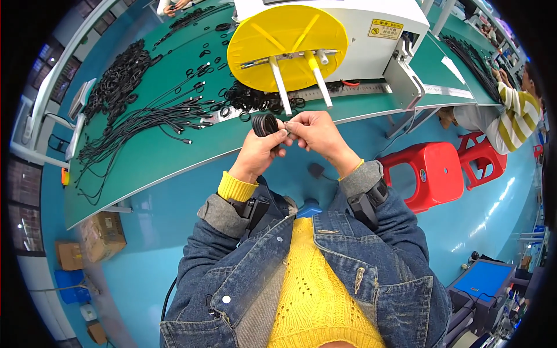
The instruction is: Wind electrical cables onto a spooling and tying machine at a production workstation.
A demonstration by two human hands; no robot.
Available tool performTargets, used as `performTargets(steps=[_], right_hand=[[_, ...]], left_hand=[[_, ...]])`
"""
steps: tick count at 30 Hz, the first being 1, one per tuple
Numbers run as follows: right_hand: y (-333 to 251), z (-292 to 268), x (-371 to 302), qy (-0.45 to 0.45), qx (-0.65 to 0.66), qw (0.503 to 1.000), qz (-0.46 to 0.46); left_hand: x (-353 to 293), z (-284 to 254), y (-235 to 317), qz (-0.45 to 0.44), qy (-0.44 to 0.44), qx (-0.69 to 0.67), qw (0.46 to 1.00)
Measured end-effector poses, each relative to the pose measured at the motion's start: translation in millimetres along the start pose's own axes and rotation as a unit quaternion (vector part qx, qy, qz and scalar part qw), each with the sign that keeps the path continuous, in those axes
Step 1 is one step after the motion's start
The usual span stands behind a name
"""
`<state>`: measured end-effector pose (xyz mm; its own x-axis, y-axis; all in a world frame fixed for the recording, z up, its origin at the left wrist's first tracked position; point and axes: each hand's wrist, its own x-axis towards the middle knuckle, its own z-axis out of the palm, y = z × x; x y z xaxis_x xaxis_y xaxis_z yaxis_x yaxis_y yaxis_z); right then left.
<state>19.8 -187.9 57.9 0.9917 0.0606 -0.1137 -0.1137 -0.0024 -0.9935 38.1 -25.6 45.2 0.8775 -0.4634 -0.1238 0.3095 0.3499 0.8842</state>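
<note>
One cable coil (264,124) is pinched by left hand (259,152) and right hand (320,136), before a machine (362,61) bearing a yellow warning label (386,29).

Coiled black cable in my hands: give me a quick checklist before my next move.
1. Left hand holding the coiled black cable: ok.
2. Coil gathered in loops: ok.
3. Right hand at the coil: ok, fingertips beside it.
4. Coil tied: cannot tell, fingers cover part of it.
5. Pale rods on the yellow disc bare: ok, no cable wound on them.
6. Loose black cables on the green table: ok, bunched left of the disc.
</note>
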Motion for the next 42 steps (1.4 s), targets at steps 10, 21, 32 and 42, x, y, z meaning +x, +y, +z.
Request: performTargets(steps=[10, 21, 32, 42], right_hand=[[24.2, 9.4, -40.1, -0.110, 0.362, 0.926, 0.004], [-11.8, -29.1, -52.9, -0.107, -0.020, 0.994, 0.013], [-14.2, -8.3, -44.4, -0.151, -0.401, 0.855, -0.292], [-10.5, -10.2, -47.9, -0.013, -0.036, 0.999, 0.028]], left_hand=[[-6.2, -8.3, -12.5, -0.026, -0.089, -0.004, 0.996], [-29.8, 7.0, -2.0, -0.084, -0.152, 0.154, 0.973], [-32.6, 19.6, -20.9, 0.061, -0.161, 0.404, 0.898], [-36.5, 18.7, -6.8, 0.000, -0.103, 0.345, 0.933]])
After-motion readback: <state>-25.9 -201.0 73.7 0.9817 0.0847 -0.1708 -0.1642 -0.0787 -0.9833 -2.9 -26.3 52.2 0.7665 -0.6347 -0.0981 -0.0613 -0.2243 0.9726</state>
